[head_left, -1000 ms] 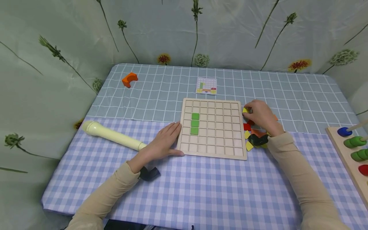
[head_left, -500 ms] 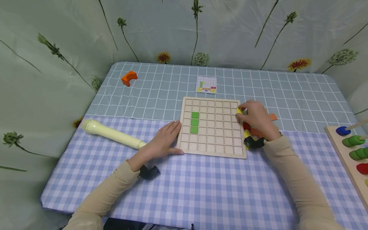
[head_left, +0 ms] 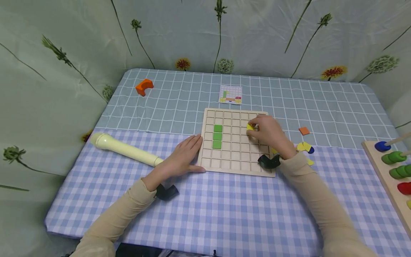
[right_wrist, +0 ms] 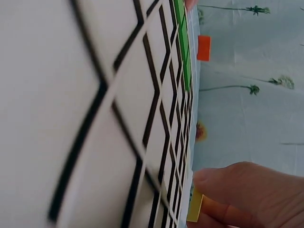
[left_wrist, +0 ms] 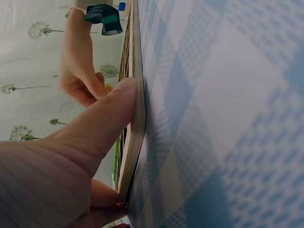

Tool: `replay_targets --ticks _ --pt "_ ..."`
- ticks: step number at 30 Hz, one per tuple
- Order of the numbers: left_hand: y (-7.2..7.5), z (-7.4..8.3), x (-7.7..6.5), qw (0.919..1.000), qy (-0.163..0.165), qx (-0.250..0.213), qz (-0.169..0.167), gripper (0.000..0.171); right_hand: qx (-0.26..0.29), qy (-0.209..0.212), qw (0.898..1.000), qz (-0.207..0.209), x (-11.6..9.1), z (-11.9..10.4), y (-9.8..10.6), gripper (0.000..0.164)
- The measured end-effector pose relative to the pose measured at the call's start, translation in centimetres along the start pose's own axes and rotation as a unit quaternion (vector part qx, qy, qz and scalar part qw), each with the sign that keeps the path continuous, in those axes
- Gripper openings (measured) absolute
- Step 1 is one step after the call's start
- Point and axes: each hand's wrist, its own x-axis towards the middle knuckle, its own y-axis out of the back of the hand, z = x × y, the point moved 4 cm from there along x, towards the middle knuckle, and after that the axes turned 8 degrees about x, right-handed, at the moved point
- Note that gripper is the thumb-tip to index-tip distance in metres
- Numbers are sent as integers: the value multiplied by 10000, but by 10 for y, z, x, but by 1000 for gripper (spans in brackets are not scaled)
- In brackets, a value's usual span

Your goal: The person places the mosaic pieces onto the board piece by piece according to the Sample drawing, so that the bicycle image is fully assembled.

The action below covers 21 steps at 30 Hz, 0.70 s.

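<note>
A wooden grid board (head_left: pixel 236 172) lies on the table, with a column of three green square tiles (head_left: pixel 217 136) set in its left part. My right hand (head_left: pixel 268 130) is over the board's right half and pinches a yellow tile (head_left: pixel 250 127) between thumb and fingers. The right wrist view shows that yellow tile (right_wrist: pixel 195 207) edge-on beside the thumb. My left hand (head_left: pixel 183 157) rests against the board's left edge, fingers straight. In the left wrist view its thumb (left_wrist: pixel 107 114) lies along the board's side.
A small pattern card (head_left: pixel 230 95) lies behind the board. Loose tiles (head_left: pixel 303 146) and an orange tile (head_left: pixel 304 131) lie to the right. A bead-peg board (head_left: pixel 383 167) stands far right. A pale yellow tube (head_left: pixel 128 151) and an orange arch block (head_left: pixel 144 87) are at left.
My right hand has moved left from the loose tiles onto the board, carrying the yellow tile. My left hand has stayed at the board's edge.
</note>
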Motion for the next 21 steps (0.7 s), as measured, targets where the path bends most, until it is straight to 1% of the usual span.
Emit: replay_targets --ticks 5,11,17,19,21 --pt "0 0 0 10000 -6 -19 -3 100 33 -68 9999 -113 8 -9 -10 22" --pt "0 0 0 10000 -19 -58 17 101 180 -148 9991 -356 17 -18 -21 24" --pt "-1 -1 0 10000 -15 -32 -3 101 127 30 9992 -391 25 -27 -28 12" --pt "0 0 0 10000 -17 -25 7 101 107 97 9992 -374 27 -29 -29 12" --pt "1 0 0 10000 -22 -26 22 101 138 109 9991 -394 29 -31 -31 14"
